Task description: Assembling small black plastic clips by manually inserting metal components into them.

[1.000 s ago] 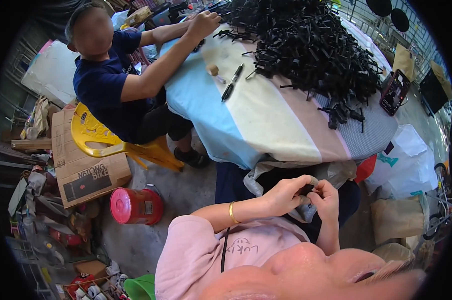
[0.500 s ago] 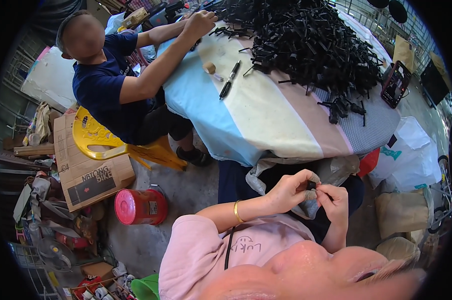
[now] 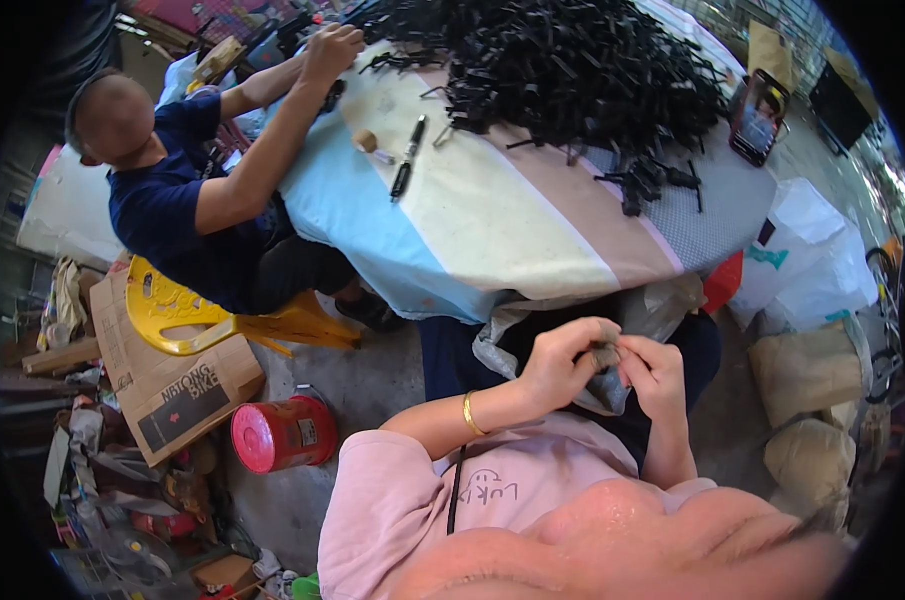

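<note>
My left hand [image 3: 562, 362], with a gold bangle at the wrist and grey-brown wrapping on the thumb and fingertip, is closed in a pinch above my lap. Against its fingertips press the closed fingers of my right hand [image 3: 656, 376]. Both pinch a small black part, now almost wholly hidden by the fingers; its exact kind does not show. Just past my hands, a grey plastic bag [image 3: 662, 308] hangs at the table's near edge. On the striped tablecloth [image 3: 512, 225] lies a large heap of black plastic parts [image 3: 572, 85], with a small cluster [image 3: 644, 183] nearer me.
A black pen [image 3: 408, 158] and a small round tan object [image 3: 365, 140] lie on the cloth. A phone [image 3: 759, 118] stands at the right. Across at left, a person [image 3: 172, 190] sits on a yellow chair [image 3: 172, 310]. A red bucket [image 3: 282, 434] and white bags [image 3: 807, 250] flank me.
The view has shifted, so the table and person appear further left. My hands stay together; the black part that showed between my fingertips is now mostly covered.
</note>
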`<move>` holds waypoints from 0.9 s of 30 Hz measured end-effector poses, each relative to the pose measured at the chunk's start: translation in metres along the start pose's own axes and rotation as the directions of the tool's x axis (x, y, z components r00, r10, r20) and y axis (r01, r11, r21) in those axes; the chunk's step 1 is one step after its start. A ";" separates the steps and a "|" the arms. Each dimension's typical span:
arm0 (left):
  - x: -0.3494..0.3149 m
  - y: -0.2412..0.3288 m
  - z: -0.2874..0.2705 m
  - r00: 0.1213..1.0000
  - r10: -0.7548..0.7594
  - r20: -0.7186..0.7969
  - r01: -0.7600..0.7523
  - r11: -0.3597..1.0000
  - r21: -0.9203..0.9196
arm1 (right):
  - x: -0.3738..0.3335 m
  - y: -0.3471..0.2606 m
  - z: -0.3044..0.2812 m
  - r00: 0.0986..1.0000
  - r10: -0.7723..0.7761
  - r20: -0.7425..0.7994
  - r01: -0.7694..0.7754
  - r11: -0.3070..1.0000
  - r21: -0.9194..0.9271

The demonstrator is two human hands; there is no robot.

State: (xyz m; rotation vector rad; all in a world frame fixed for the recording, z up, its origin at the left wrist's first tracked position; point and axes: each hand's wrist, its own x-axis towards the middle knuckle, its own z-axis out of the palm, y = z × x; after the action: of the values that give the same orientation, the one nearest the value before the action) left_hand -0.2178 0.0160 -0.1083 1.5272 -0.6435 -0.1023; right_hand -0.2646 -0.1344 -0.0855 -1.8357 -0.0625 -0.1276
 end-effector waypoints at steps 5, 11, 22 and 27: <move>0.004 -0.005 -0.009 0.950 -0.283 0.130 0.311 0.880 -0.358 | 0.011 0.003 0.009 0.997 -0.007 -0.082 0.009 1.000 0.027; 0.000 -0.014 -0.014 0.867 -0.414 0.277 0.497 0.690 -0.526 | 0.020 0.008 -0.008 0.956 -0.091 -0.279 0.061 0.992 -0.112; -0.021 -0.015 0.008 0.905 -0.313 0.287 0.341 0.939 -0.054 | 0.118 -0.015 -0.014 0.906 -0.279 -0.317 -0.065 0.649 -0.758; -0.024 -0.028 0.014 0.858 -0.359 0.367 0.332 0.933 0.136 | 0.136 -0.008 -0.021 0.948 -0.177 -0.265 -0.148 0.493 -0.857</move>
State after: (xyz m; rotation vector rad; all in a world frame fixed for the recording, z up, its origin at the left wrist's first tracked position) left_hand -0.2354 0.0122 -0.1435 1.6935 -0.6788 -0.6795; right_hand -0.1315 -0.1558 -0.0558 -2.8349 0.2797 -0.5662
